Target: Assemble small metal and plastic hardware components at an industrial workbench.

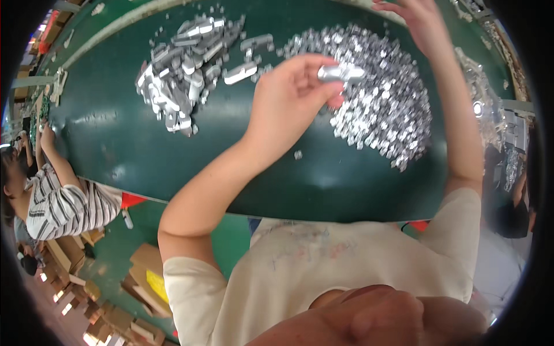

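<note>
My left hand (297, 86) is closed, with thumb and fingers pinching one end of a shiny silver elongated piece (341, 72). It holds the piece above a broad pile of small silver pieces (381, 92) on the dark green table (225, 155). Beyond that pile, at the top edge, my right hand (407, 14) reaches out. Its fingers are blurred and partly cut off by the picture's edge, so what they hold, if anything, is unclear. On the left lies a heap of longer silver pieces (179, 78). Between the piles are a few loose long pieces (241, 73).
One small silver piece (298, 154) lies apart near the table's front. Another person in a striped top (75, 202) works at the far left. Cardboard boxes (147, 277) stand on the green floor at lower left. Clear plastic bags (482, 98) lie at the right.
</note>
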Action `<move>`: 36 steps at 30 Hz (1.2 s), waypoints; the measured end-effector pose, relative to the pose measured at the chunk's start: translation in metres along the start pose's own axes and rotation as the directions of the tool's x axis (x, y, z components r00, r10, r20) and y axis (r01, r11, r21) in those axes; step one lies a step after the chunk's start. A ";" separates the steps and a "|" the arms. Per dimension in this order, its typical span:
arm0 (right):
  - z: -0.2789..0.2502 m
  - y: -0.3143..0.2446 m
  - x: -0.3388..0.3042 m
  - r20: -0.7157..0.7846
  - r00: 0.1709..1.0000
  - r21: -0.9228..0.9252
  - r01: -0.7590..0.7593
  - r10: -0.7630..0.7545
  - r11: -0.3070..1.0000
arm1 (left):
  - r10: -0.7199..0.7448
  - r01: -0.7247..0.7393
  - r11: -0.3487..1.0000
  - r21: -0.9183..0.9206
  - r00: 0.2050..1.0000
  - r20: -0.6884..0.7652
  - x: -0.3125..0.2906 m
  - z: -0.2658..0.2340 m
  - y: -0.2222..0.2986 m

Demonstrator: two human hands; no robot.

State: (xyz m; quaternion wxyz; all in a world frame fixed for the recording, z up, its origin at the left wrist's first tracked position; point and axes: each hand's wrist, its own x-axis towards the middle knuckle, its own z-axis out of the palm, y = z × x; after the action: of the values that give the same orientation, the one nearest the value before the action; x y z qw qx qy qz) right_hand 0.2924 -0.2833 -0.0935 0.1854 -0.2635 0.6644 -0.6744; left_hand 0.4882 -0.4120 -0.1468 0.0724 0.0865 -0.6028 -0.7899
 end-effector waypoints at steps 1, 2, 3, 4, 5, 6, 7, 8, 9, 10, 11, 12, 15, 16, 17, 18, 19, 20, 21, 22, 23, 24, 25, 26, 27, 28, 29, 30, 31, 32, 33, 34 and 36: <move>0.007 -0.012 -0.023 0.058 0.998 0.125 -0.011 0.004 0.992 | 0.022 -0.021 1.000 -0.004 0.999 0.033 -0.002 0.000 0.004; 0.016 -0.021 -0.047 0.078 0.997 0.251 -0.024 0.005 0.968 | 0.023 -0.025 0.999 0.033 0.999 0.038 -0.003 0.002 0.009; 0.004 -0.018 -0.059 0.129 0.989 0.233 -0.104 0.075 0.967 | 0.008 -0.009 0.999 0.035 0.999 0.035 -0.003 0.004 0.011; -0.010 -0.013 -0.072 0.173 0.974 0.211 -0.179 0.144 0.961 | 0.007 -0.009 0.999 0.032 0.999 0.051 -0.003 0.008 0.011; -0.010 -0.009 -0.088 0.165 0.968 0.187 -0.221 0.191 0.957 | 0.008 -0.010 1.000 0.030 0.998 0.063 -0.003 0.011 0.011; -0.009 -0.008 -0.103 0.159 0.959 0.168 -0.261 0.235 0.951 | 0.018 -0.021 0.999 0.039 0.996 0.086 -0.002 0.012 0.009; -0.009 -0.007 -0.113 0.173 0.951 0.059 -0.269 0.256 0.961 | 0.005 -0.009 0.999 0.047 0.996 0.090 -0.003 0.013 0.010; 0.006 -0.002 -0.123 0.104 0.987 0.136 -0.133 0.120 0.982 | -0.003 -0.003 0.998 0.063 0.995 0.098 -0.004 0.015 0.012; 0.004 0.003 -0.128 0.094 0.996 -0.014 0.008 -0.007 1.000 | -0.011 0.002 0.997 0.081 0.994 0.108 -0.005 0.016 0.013; 0.003 0.007 -0.131 0.103 0.986 -0.164 0.149 -0.133 0.975 | -0.021 0.011 0.996 0.091 0.994 0.110 -0.006 0.016 0.012; 0.004 0.008 -0.135 0.086 0.985 -0.174 0.162 -0.149 0.971 | -0.017 0.010 0.998 0.070 0.994 0.111 -0.007 0.017 0.011; 0.001 0.007 -0.134 0.084 0.986 -0.164 0.157 -0.145 0.974 | -0.013 0.008 0.999 0.047 0.994 0.106 -0.008 0.018 0.010; -0.003 -0.003 -0.131 0.367 0.896 -0.496 0.417 -0.251 0.762 | -0.032 0.023 0.997 0.074 0.991 0.129 -0.012 0.021 0.013; -0.002 -0.002 -0.130 0.366 0.897 -0.494 0.414 -0.248 0.765 | -0.037 0.027 0.997 0.075 0.991 0.128 -0.012 0.021 0.012; -0.001 -0.001 -0.129 0.385 0.887 -0.486 0.431 -0.256 0.760 | -0.042 0.034 0.998 0.060 0.991 0.129 -0.012 0.020 0.011; -0.001 -0.002 -0.129 0.401 0.877 -0.483 0.447 -0.263 0.753 | -0.046 0.041 0.998 0.043 0.990 0.134 -0.012 0.020 0.011; 0.000 -0.002 -0.129 0.398 0.880 -0.485 0.442 -0.259 0.754 | -0.050 0.044 0.998 0.042 0.989 0.137 -0.011 0.020 0.012; 0.000 -0.002 -0.129 0.387 0.892 -0.481 0.411 -0.233 0.775 | -0.057 0.051 0.998 0.045 0.988 0.147 -0.011 0.020 0.012; 0.001 -0.002 -0.128 0.376 0.903 -0.473 0.381 -0.208 0.795 | -0.064 0.057 0.997 0.050 0.986 0.154 -0.011 0.020 0.013; 0.003 -0.002 -0.128 0.375 0.904 -0.472 0.378 -0.206 0.797 | -0.068 0.060 0.997 0.050 0.986 0.155 -0.012 0.020 0.014; 0.004 -0.002 -0.128 0.362 0.910 -0.484 0.370 -0.204 0.793 | -0.062 0.056 0.997 0.045 0.988 0.141 -0.013 0.021 0.014; 0.005 -0.002 -0.128 0.348 0.916 -0.497 0.362 -0.201 0.789 | -0.058 0.053 0.998 0.040 0.990 0.128 -0.013 0.021 0.014; 0.007 -0.003 -0.129 0.346 0.917 -0.497 0.357 -0.197 0.791 | -0.062 0.057 0.998 0.039 0.990 0.129 -0.013 0.021 0.014; 0.008 -0.004 -0.128 0.350 0.916 -0.524 0.364 -0.195 0.770 | -0.071 0.069 0.997 0.017 0.989 0.130 -0.013 0.020 0.014; 0.008 -0.004 -0.128 0.355 0.914 -0.550 0.372 -0.194 0.747 | -0.077 0.079 0.997 -0.005 0.989 0.130 -0.013 0.020 0.014; 0.007 -0.004 -0.127 0.354 0.915 -0.550 0.371 -0.193 0.748 | -0.079 0.080 0.997 -0.005 0.988 0.130 -0.013 0.019 0.014; 0.006 -0.003 -0.126 0.358 0.915 -0.554 0.368 -0.186 0.747 | -0.049 0.048 0.999 0.009 0.987 0.152 -0.012 0.018 0.014; 0.005 -0.003 -0.126 0.361 0.916 -0.557 0.364 -0.177 0.746 | -0.020 0.016 1.000 0.022 0.985 0.174 -0.012 0.018 0.014; 0.005 -0.004 -0.127 0.359 0.917 -0.557 0.362 -0.175 0.748 | -0.023 0.019 1.000 0.022 0.984 0.174 -0.012 0.017 0.016; 0.006 -0.006 -0.127 0.366 0.916 -0.566 0.358 -0.163 0.743 | -0.063 0.060 0.998 0.022 0.983 0.174 -0.012 0.017 0.018; 0.007 -0.007 -0.127 0.373 0.915 -0.573 0.357 -0.153 0.738 | -0.102 0.099 0.995 0.024 0.980 0.173 -0.013 0.018 0.020; 0.008 -0.006 -0.128 0.374 0.915 -0.571 0.357 -0.154 0.739 | -0.103 0.100 0.995 0.026 0.980 0.171 -0.013 0.019 0.019; 0.012 0.000 -0.130 0.350 0.920 -0.512 0.346 -0.177 0.786 | -0.156 0.159 0.987 -0.021 0.982 0.102 -0.013 0.022 0.013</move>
State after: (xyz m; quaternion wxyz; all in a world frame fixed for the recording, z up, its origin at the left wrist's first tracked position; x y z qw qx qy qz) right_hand 0.4022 -0.2150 -0.1079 0.0960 -0.4902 0.7566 -0.4220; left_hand 0.4963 -0.3915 -0.1277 -0.0194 0.0931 -0.5854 -0.8052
